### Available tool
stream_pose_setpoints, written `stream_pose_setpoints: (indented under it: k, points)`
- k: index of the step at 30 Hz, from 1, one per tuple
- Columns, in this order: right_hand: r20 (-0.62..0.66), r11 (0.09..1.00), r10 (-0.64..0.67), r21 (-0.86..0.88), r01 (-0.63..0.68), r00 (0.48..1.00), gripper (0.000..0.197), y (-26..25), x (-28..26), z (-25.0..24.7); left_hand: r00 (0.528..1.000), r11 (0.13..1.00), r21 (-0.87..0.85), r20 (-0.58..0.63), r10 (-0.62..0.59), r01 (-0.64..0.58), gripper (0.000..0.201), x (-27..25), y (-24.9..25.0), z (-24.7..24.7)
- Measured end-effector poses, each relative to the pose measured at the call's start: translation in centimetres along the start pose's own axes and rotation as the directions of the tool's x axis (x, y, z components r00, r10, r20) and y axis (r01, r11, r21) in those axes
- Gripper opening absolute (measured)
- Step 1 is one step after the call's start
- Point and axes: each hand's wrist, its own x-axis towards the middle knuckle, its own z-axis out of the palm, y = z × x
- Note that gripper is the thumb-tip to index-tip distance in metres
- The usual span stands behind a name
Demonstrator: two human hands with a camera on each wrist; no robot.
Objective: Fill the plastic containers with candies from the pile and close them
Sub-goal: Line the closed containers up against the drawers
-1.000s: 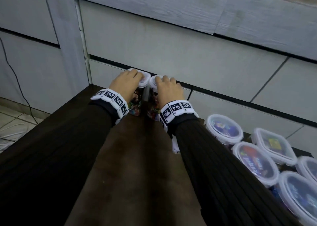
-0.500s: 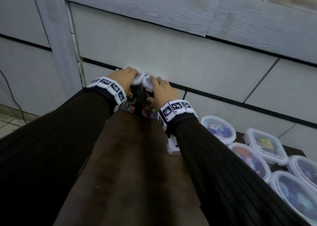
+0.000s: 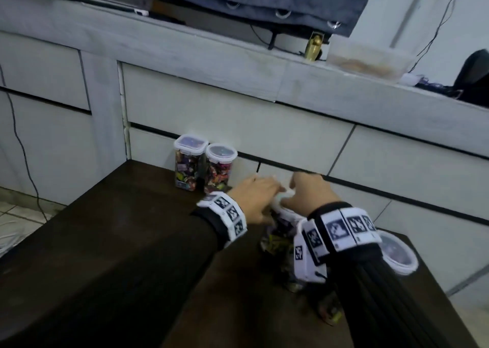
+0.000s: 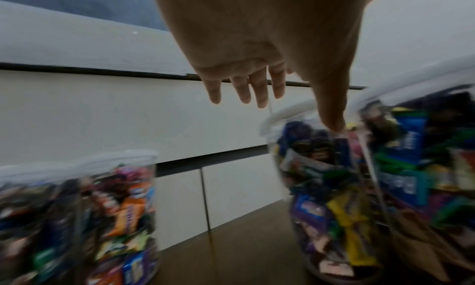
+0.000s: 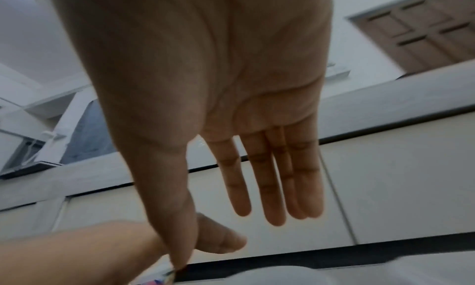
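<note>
Head view, centre frame: left hand and right hand side by side above a candy-filled container with a white lid, on the dark brown table. Both released — in the wrist views the fingers of the left and those of the right are straight and hold nothing. Left thumb tip touches the rim of the near container; a second filled one sits just right of it. Whether the palms rest on the lid — cannot tell.

Upper centre of the head view: two closed filled containers, one square-lidded, one round-lidded, touching, against the white cabinet. Lower right: another lidded tub behind the right sleeve.
</note>
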Motion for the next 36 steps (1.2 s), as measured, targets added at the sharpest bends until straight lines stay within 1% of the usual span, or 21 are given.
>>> stream_pose_setpoints:
  k: [2, 3, 4, 6, 8, 10, 15, 19, 22, 25, 28, 30, 32, 34, 36]
  points:
    - [0.035, 0.995, 0.047, -0.087, -0.044, 0.998, 0.042, 1.8, -2.2, 0.0, 0.99, 0.994, 0.106, 0.141, -0.011, -0.004, 0.091, 1.1, 2.1, 0.8]
    - [0.042, 0.989, 0.065, -0.132, -0.059, 0.997, 0.043, 2.4, -3.1, 0.4, 0.982, 0.989, 0.149, 0.186, -0.028, 0.0, 0.093, 1.6, 2.9, 1.1]
    - [0.046, 0.984, 0.08, -0.165, -0.072, 0.996, 0.043, 2.8, -3.9, 0.8, 0.977, 0.984, 0.178, 0.21, -0.042, 0.004, 0.091, 2.0, 3.4, 1.3]
    - [0.07, 0.98, 0.096, -0.181, -0.082, 0.993, 0.044, 3.4, -4.7, 1.8, 0.972, 0.982, 0.191, 0.228, -0.059, 0.015, 0.078, 2.5, 4.1, 1.6]
    - [0.12, 0.982, 0.07, -0.184, -0.047, 0.99, 0.046, 3.7, -5.1, 2.7, 0.974, 0.987, 0.157, 0.217, -0.064, 0.03, 0.073, 2.6, 4.2, 1.7]
    - [0.15, 0.971, 0.035, -0.238, 0.001, 0.988, 0.047, 3.6, -5.3, 3.1, 0.979, 0.99, 0.136, 0.198, -0.053, 0.026, 0.072, 2.4, 4.1, 1.7]
    - [0.045, 0.965, 0.015, -0.261, -0.002, 0.999, 0.031, 2.8, -5.7, 3.6, 0.988, 0.99, 0.14, 0.145, -0.049, 0.028, 0.06, 1.2, 2.8, 1.6]
    - [0.031, 0.95, -0.041, -0.307, 0.048, 0.999, 0.03, 1.4, -5.6, 4.2, 0.987, 0.986, 0.164, 0.15, -0.051, 0.026, 0.055, -0.2, 1.0, 0.8]
    - [-0.023, 0.952, -0.066, -0.301, 0.056, 0.998, 0.029, 0.4, -5.1, 5.0, 0.986, 0.968, 0.252, 0.158, -0.054, 0.013, 0.06, -1.2, 0.0, 0.7]
    - [-0.067, 0.972, -0.096, -0.22, 0.079, 0.993, 0.037, 0.2, -4.1, 5.7, 0.982, 0.928, 0.367, 0.137, -0.128, 0.07, 0.066, -2.1, -0.6, 0.7]
    - [-0.088, 0.983, -0.122, -0.146, 0.109, 0.989, 0.042, 0.3, -2.4, 6.2, 0.972, 0.878, 0.454, 0.09, -0.215, 0.152, 0.061, -2.2, -0.8, 0.6]
    - [-0.13, 0.983, -0.121, -0.155, 0.1, 0.984, 0.04, 0.5, -1.0, 6.5, 0.965, 0.874, 0.445, 0.066, -0.252, 0.197, 0.056, -1.6, -0.9, 0.6]
    - [-0.169, 0.97, -0.133, -0.224, 0.093, 0.977, 0.035, 0.9, 0.5, 6.7, 0.957, 0.884, 0.405, 0.063, -0.282, 0.234, 0.053, -0.5, -0.8, 0.7]
    - [-0.174, 0.966, -0.14, -0.238, 0.096, 0.975, 0.035, 1.4, 2.0, 7.1, 0.947, 0.889, 0.375, 0.079, -0.311, 0.261, 0.053, 1.0, -0.9, 0.8]
    - [-0.166, 0.971, -0.143, -0.213, 0.107, 0.976, 0.038, 1.9, 3.7, 7.4, 0.939, 0.886, 0.369, 0.088, -0.333, 0.28, 0.054, 2.6, -1.4, 0.9]
